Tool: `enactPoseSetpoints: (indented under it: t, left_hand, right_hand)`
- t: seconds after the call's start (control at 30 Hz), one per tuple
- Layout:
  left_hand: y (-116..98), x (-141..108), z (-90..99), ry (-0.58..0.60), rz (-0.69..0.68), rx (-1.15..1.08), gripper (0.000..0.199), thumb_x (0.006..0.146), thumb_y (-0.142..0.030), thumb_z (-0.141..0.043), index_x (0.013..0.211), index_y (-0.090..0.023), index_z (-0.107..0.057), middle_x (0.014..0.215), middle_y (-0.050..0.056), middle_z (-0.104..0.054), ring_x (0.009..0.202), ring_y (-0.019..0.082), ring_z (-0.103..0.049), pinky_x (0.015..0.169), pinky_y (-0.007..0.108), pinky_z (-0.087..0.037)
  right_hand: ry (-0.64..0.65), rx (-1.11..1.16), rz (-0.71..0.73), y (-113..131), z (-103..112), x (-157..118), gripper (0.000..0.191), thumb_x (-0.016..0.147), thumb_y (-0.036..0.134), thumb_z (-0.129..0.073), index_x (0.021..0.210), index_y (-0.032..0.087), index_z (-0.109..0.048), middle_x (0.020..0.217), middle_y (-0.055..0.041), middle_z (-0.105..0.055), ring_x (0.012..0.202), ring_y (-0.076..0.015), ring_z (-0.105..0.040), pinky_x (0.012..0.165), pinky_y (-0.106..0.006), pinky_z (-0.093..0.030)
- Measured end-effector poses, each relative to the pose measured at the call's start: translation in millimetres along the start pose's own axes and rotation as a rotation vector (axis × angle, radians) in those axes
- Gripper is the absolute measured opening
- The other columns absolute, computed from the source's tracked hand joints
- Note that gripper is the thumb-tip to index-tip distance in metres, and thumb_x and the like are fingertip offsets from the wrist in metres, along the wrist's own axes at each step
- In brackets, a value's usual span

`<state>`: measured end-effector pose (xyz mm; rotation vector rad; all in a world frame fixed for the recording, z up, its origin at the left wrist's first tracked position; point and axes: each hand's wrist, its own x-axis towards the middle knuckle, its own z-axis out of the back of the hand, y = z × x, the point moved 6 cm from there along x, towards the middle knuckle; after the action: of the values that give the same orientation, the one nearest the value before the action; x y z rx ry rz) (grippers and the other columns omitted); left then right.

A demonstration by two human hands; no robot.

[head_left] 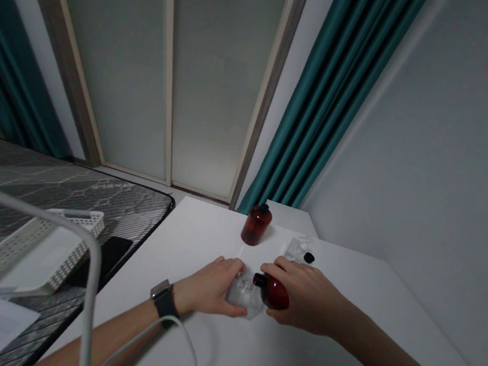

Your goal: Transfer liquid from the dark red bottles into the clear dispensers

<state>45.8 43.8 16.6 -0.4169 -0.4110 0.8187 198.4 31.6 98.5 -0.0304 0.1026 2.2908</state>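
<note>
Your left hand point(206, 287): fingers point(232, 265) closed over clear plastic container point(242, 297) on tabletop point(327, 364). Your right hand point(307, 295): fingers point(281, 268) curled round red bottle point(275, 291), held sideways, black neck just beside container. Second red bottle point(256, 224) upright beyond, black cap on.

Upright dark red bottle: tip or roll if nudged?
The upright dark red bottle likely resists a light nudge: its base looks wide for its height. Its glossy round body may slip. On its side, like the one in the right hand, it would probably roll.
</note>
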Motion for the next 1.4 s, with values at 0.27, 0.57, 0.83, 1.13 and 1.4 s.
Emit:
enactPoseSetpoints:
  t: [0.27, 0.57, 0.83, 1.13, 1.4]
  left_hand:
    - [1.7, -0.2, -1.5, -0.001, 0.001, -0.001, 0.057, 0.071, -0.053, -0.08, 0.105, -0.02, -0.048, 0.105, 0.007, -0.066, 0.094, 0.031, -0.065, 0.084, 0.04, -0.044]
    - [0.0, -0.2, -0.7, -0.005, -0.01, 0.005, 0.057, 0.07, -0.052, -0.081, 0.104, -0.02, -0.048, 0.104, 0.008, -0.066, 0.094, 0.031, -0.065, 0.083, 0.039, -0.045]
    - [1.1, -0.4, -1.4, 0.002, 0.002, 0.008, 0.058, 0.07, -0.053, -0.08, 0.104, -0.02, -0.048, 0.105, 0.008, -0.066, 0.094, 0.031, -0.065, 0.084, 0.039, -0.045]
    - [1.2, -0.9, 0.9, 0.032, 0.023, -0.005, 0.062, 0.069, -0.06, -0.079, 0.106, -0.021, -0.048, 0.107, 0.008, -0.065, 0.095, 0.031, -0.063, 0.085, 0.041, -0.045]
    - [-1.8, -3.0, 8.9, -0.036, -0.043, -0.043, 0.078, 0.071, -0.056, -0.078, 0.13, -0.02, -0.042, 0.121, 0.011, -0.06, 0.105, 0.032, -0.059, 0.091, 0.044, -0.044]
  right_hand:
    - [0.002, -0.007, -0.005, -0.2, 0.8, 0.0, 0.041, 0.071, 0.029, -0.072, 0.109, 0.025, -0.058, 0.101, -0.0047, -0.065, 0.083, -0.022, -0.064, 0.063, -0.028, -0.028]
    - [0.006, -0.015, -0.001, 0.7, 2.1, 0.6, 0.044, 0.07, 0.029, -0.073, 0.112, 0.024, -0.058, 0.102, -0.0049, -0.065, 0.083, -0.0224, -0.064, 0.064, -0.028, -0.028]
    - [0.004, -0.011, -0.004, 1.3, 3.6, 0.2, 0.044, 0.07, 0.028, -0.074, 0.11, 0.024, -0.059, 0.102, -0.0054, -0.065, 0.084, -0.0236, -0.064, 0.064, -0.028, -0.028]
    - [0.023, -0.002, -0.009, 0.6, 2.1, 0.2, 0.043, 0.07, 0.028, -0.074, 0.11, 0.024, -0.058, 0.102, -0.0052, -0.065, 0.085, -0.0241, -0.065, 0.065, -0.029, -0.03]
    - [0.023, -0.016, -0.024, 1.7, 4.7, 0.1, 0.041, 0.071, 0.028, -0.073, 0.109, 0.024, -0.059, 0.102, -0.0053, -0.065, 0.084, -0.0236, -0.065, 0.065, -0.029, -0.03]
